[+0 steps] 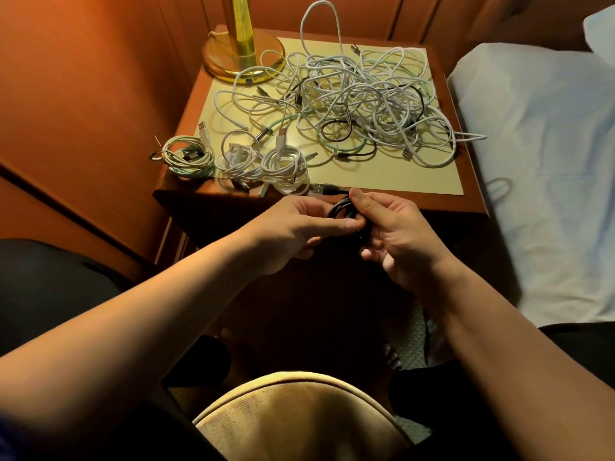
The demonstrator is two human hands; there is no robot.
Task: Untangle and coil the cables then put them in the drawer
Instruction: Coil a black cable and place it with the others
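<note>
Both hands grasp a black cable (346, 214) coiled just in front of the table (472, 201): left hand (299, 224) pinching it, right hand (392, 227) curled around it. Tangled cables (359, 98) lie on the table.

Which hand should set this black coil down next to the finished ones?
Probably the left hand: it already grips the black coil and is nearer the finished coils at the nightstand's front-left.

Black cable (346, 214) between both hands; beyond them a mostly white tangle (359, 98) streaked black and mint green, on a pale yellow mat (382, 174), beside a gold lamp base (243, 59).
</note>
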